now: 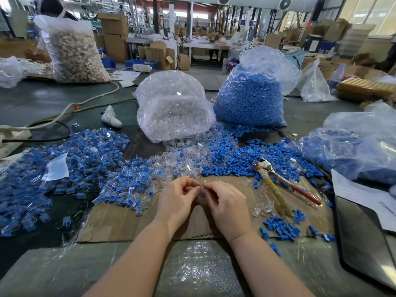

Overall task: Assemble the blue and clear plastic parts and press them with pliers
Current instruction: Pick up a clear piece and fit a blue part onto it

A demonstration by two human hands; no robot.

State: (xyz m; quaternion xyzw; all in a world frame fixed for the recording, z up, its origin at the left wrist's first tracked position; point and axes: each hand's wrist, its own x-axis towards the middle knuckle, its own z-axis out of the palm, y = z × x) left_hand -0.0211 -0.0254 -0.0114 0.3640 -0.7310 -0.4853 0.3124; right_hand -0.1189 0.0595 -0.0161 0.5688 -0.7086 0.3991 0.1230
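Note:
My left hand [179,198] and my right hand [227,205] meet over the cardboard sheet [132,224], fingers curled together around a small clear-and-blue plastic part [201,192], mostly hidden between the fingertips. The pliers [273,182], with wrapped yellow and red handles, lie on the cardboard to the right of my hands, untouched. A small heap of loose blue parts [280,228] and some clear parts [262,209] lie near my right wrist.
A bag of clear parts [173,106] and a bag of blue parts [248,99] stand behind. Assembled blue-and-clear pieces [64,168] spread to the left. Another bag of blue pieces [351,151] sits right, with papers [360,194] and a dark tray [364,243].

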